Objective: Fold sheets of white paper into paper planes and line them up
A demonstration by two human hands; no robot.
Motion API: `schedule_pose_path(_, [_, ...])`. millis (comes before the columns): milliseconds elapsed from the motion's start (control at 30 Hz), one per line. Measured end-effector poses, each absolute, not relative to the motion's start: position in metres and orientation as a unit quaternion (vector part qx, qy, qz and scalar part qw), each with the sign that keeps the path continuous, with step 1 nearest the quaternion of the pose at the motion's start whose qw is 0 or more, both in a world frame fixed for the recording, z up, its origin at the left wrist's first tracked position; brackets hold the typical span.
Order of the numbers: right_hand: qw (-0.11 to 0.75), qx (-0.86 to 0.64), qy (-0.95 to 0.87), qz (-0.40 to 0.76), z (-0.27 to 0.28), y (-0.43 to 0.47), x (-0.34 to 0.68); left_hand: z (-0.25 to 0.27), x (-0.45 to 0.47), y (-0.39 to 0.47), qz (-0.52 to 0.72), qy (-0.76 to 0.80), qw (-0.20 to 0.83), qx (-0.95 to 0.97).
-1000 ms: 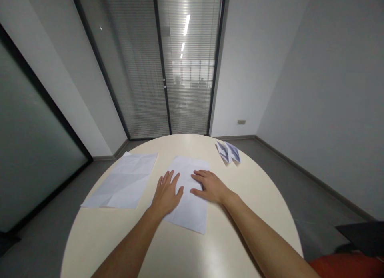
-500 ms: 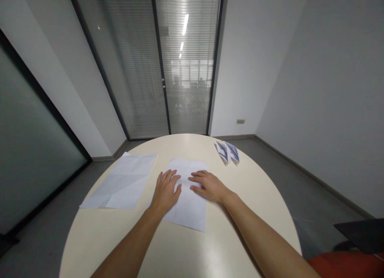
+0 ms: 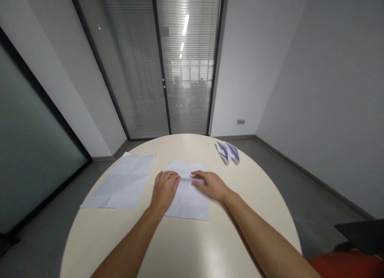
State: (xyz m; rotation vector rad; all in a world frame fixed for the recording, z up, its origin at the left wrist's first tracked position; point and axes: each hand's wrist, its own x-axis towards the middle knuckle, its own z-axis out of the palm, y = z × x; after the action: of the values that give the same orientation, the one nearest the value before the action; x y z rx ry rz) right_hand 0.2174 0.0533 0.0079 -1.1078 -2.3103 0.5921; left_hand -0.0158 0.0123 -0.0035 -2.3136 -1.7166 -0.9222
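A white sheet of paper point(image 3: 188, 204) lies in front of me on the round table, with a raised crease running across it between my hands. My left hand point(image 3: 164, 189) rests at the sheet's left side, thumb and fingers closed on the left end of that crease. On the right, my right hand point(image 3: 211, 186) pinches the other end of the ridge between thumb and fingers. Part of the sheet's left and right edges is hidden under the hands.
A larger creased white sheet point(image 3: 121, 182) lies on the left of the cream round table point(image 3: 255, 214). Two small folded papers with dark printing point(image 3: 227, 151) stand near the far right edge. A red chair seat point(image 3: 348, 264) shows at lower right.
Both hands have gone from lying flat with fingers spread to pinching the paper. A ridge now rises across the sheet, and its near edge has moved away from me and straightened.
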Motion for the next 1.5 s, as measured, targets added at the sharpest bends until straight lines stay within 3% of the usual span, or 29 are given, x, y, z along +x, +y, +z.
schedule_pose_path(267, [0.317,-0.478,-0.792,0.21,0.008,0.057,0.219,-0.001,-0.021,0.011,-0.365,-0.579,0.066,-0.726])
schedule_pose_path(633, [0.474,-0.415,-0.727,0.273,0.001,0.068,0.219,-0.003,-0.028,0.017,-0.484,-0.566,0.059,-0.665])
schedule_pose_path(867, [0.562,-0.426,-0.656,0.269,0.002,0.075,0.222,-0.012,-0.031,0.023,-0.541,-0.612,-0.035,-0.576])
schedule_pose_path(1233, [0.61,-0.449,-0.586,0.287,-0.005,0.086,0.227,-0.022,-0.029,0.028,-0.619,-0.539,-0.151,-0.551])
schedule_pose_path(1500, [0.604,-0.487,-0.574,0.262,-0.012,0.092,0.23,-0.021,-0.024,0.021,-0.579,-0.539,-0.217,-0.572])
